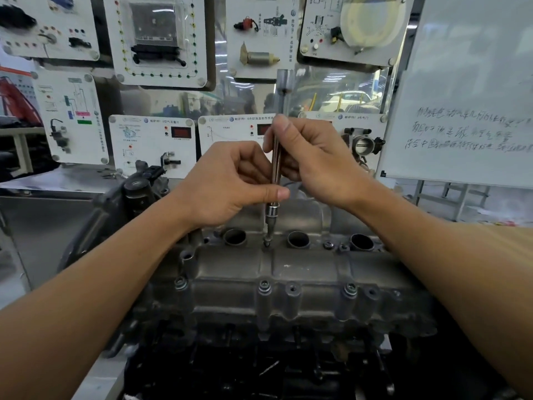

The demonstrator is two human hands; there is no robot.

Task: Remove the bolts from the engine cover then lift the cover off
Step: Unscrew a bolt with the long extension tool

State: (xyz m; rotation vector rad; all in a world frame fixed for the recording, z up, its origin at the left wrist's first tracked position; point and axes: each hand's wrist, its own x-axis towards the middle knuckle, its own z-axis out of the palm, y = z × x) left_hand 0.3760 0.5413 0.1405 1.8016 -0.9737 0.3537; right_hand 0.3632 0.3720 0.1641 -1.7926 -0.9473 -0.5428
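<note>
The cover [288,269] sits on the engine just below both hands. A long driver [276,163] stands upright on a bolt [266,243] on the cover's top, between two of its three round wells [298,239], whose dark insides cannot be made out. The left hand [227,183] curls its fingers round the driver's lower shaft with the thumb across it, the right hand [314,160] pinches the shaft higher up, and three bolts [264,285] sit along the cover's near edge.
</note>
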